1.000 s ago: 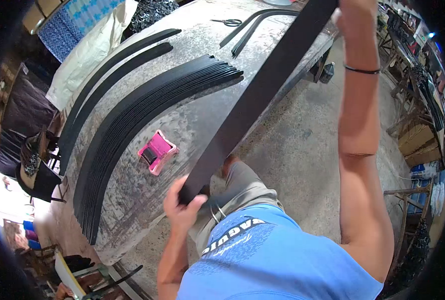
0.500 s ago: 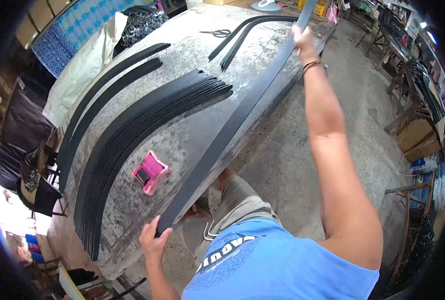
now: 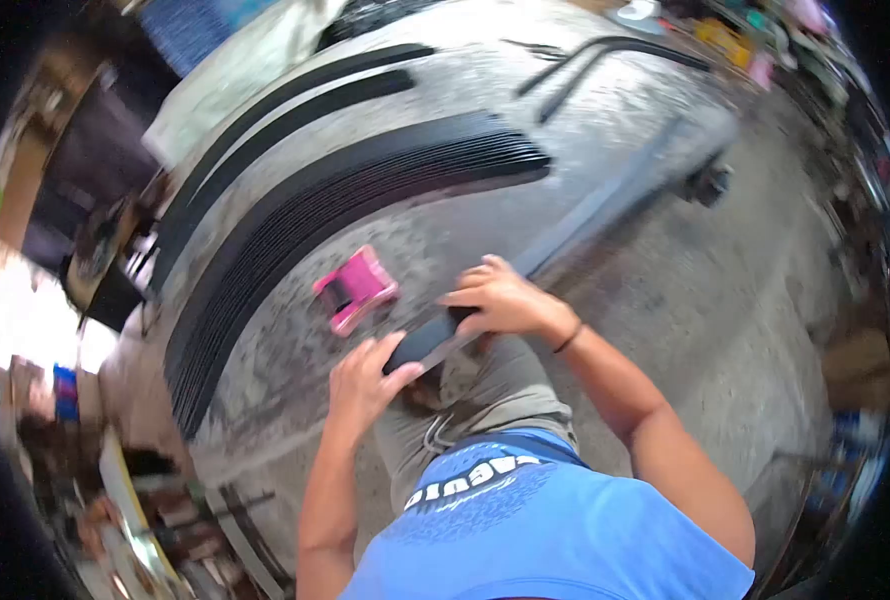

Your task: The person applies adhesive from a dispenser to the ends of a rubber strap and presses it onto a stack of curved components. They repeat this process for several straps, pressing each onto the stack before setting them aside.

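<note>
A flat black strip [image 3: 424, 343] lies between my two hands along the near edge of the worktable. My left hand [image 3: 361, 382] is closed round its near end, thumb towards my body and fingers over the top. Further along, my right hand [image 3: 505, 302] curls over the strip, and its palm hides part of it. Beyond that hand a blurred grey band runs on along the table edge. A pink plastic holder [image 3: 367, 284] with a dark block in it sits just past my hands.
A thick curved stack of black strips [image 3: 315, 210] fills the middle of the table [image 3: 435, 225]. Behind it lie two separate strips [image 3: 305, 118]. Thin bent strips [image 3: 615, 45] and blurred scissors [image 3: 535, 47] are at the far side. Concrete floor [image 3: 725, 290] is on the right.
My right hand has come down from the strip's far end to close beside my left hand. The left hand has shifted up and right in view. The view has turned and blurred.
</note>
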`<state>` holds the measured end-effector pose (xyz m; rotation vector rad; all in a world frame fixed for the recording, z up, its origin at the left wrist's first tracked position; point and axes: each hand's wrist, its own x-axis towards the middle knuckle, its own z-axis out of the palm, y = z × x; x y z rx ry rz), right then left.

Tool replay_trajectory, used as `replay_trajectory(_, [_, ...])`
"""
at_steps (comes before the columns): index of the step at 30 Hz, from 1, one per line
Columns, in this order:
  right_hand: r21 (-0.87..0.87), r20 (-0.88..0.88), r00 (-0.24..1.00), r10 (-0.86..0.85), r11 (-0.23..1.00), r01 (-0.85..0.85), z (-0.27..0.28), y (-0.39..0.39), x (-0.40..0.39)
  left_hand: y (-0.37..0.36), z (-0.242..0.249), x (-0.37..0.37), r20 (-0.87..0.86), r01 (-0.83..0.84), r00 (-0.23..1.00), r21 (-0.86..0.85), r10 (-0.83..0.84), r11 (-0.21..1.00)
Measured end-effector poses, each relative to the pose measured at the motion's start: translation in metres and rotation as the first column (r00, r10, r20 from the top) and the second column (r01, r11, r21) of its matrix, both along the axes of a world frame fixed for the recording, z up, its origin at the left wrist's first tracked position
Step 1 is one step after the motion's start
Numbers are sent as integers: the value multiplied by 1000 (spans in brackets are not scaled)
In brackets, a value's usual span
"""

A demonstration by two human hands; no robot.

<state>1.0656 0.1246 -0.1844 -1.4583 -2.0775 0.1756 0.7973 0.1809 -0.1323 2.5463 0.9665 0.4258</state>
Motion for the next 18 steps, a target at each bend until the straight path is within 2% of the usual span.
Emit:
replay_trajectory(1, [-118,29,998,63,991,-59,4,4,0,5,2,-10,0,-18,1000,32,18,999])
replay_trajectory(3, [-91,-26,999,47,995,-49,15,9,-1,15,6,-35,-1,-95,995,96,96,991])
replay_trajectory(5, [21,-55,997,57,998,-55,29,10,-11,20,19,-50,26,-202,978,-123,206,972])
replay_trajectory(7, [90,-53,998,30,996,-25,28,11,-26,24,9,-61,236,-229,934,-176,267,957])
replay_trajectory(8, [72,-54,999,9,997,-5,24,14,-25,25,9,-59,237,-269,922,-175,306,947])
replay_trajectory(9, [77,-48,998,42,996,-38,20,17,-26,26,10,-60,347,-248,880,-246,324,937])
replay_trajectory(10, [100,-67,998,6,995,1,15,20,-26,27,11,-61,453,-210,826,-308,337,928])
replay_trajectory(11, [123,-88,996,-35,991,45,10,23,-25,24,13,-62,461,-226,816,-303,350,926])
replay_trajectory(13, [136,-108,993,-40,989,54,8,27,-22,20,20,-64,557,-93,630,-637,541,765])
replay_trajectory(14, [120,-117,991,-66,990,80,9,27,-21,26,9,-69,607,-13,590,-652,532,758])
replay_trajectory(15, [104,-127,987,-93,989,107,10,28,-21,27,3,-69,613,-18,580,-648,536,761])
replay_trajectory(18, [130,-105,992,-70,988,84,4,33,-23,25,-4,-59,739,70,381,-622,556,780])
